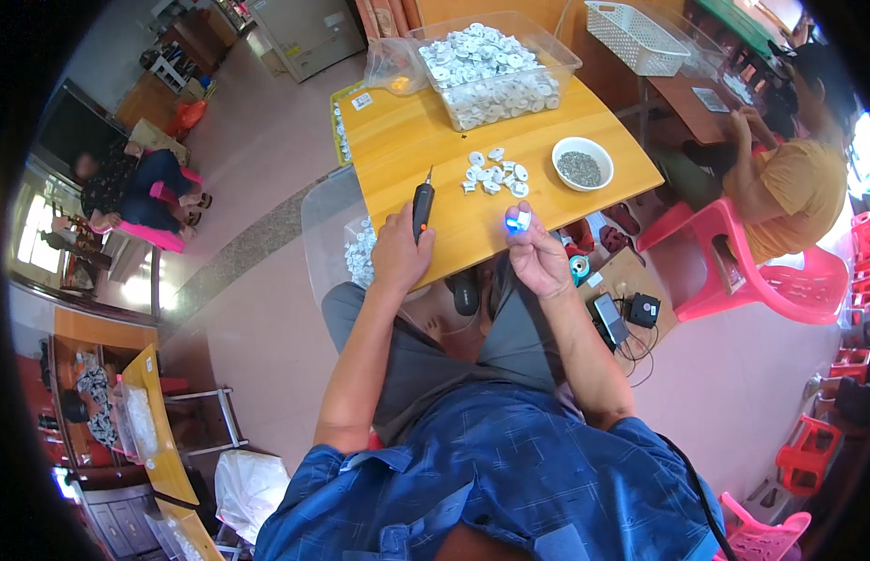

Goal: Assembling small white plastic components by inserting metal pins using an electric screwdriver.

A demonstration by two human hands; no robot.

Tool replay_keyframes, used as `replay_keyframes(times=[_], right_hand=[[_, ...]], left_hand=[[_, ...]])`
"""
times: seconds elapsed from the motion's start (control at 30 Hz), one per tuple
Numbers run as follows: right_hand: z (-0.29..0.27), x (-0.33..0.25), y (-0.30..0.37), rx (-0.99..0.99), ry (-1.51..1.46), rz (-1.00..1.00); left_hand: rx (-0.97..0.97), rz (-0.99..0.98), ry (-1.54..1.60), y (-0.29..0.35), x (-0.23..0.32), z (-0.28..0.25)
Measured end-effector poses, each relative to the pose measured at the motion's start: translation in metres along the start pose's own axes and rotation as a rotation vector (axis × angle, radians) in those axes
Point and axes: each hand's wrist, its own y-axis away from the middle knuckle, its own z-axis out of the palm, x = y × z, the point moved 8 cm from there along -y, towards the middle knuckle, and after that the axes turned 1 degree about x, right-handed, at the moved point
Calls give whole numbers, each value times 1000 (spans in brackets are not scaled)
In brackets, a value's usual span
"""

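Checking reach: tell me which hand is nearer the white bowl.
Right. The right hand is short of the bowl, slightly left; the left hand, holding a screwdriver, is farther left.

Looking like household room serving as small assembly workshop. Wooden counter [379, 136] is bearing clear tub [571, 67] heaped with small white parts [479, 56], white bowl [586, 188] of grey metal bits [579, 168], and black hand tool [423, 210] is showing above it. On right, person in yellow top [804, 196] is sitting at brown counter [676, 93]. Homely furnishings are surrounding work: pink plastic chair [786, 280] and red stools [809, 453] right, curtain [388, 19] and pale cabinet [309, 37] far.
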Motion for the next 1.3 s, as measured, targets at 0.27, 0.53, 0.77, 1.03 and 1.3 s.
replay_keyframes(times=[0.27,0.53,0.77,1.03,1.3], right_hand=[[-26,2,-5,244,257,-61],[-27,-2,-3,350,665,-97],[-31,12,0,461,832,-2],[-37,8,0,403,873,-32],[-32,-2,0,437,780,-91]], left_hand=[[-188,-148,-65,-6,-17,1],[-561,-408,1512,47,6,23],[-490,-308,1482,76,38,8],[-611,-278,1609,84,54,14],[-718,-180,1668,88,70,2]])
